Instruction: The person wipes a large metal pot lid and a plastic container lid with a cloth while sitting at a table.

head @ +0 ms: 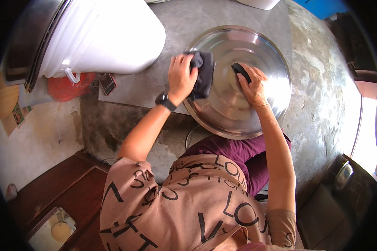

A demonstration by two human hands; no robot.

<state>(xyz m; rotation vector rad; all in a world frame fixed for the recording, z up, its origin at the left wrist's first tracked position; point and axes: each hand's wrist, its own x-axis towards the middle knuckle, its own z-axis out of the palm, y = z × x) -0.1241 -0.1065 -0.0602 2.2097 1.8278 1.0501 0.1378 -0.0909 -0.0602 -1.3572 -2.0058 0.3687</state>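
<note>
A large round stainless steel pot lid (235,116) lies before me on a grey tabletop, its near edge reaching over the table's front towards my lap. My right hand (254,84) grips the black handle (241,71) at the lid's middle. Bunched in my left hand (183,77) is a dark grey cloth (204,75), which lies over the lid's left rim. That hand is slightly blurred, and its palm is hidden. On my left wrist sits a black watch (166,101).
To the left stands a big white plastic bucket (113,34) with a wire-like side handle. A phone (107,84) and a red plastic bag (70,88) lie beside it. A stained concrete wall (317,94) rises on the right. Another white container (260,3) shows at the table's far edge.
</note>
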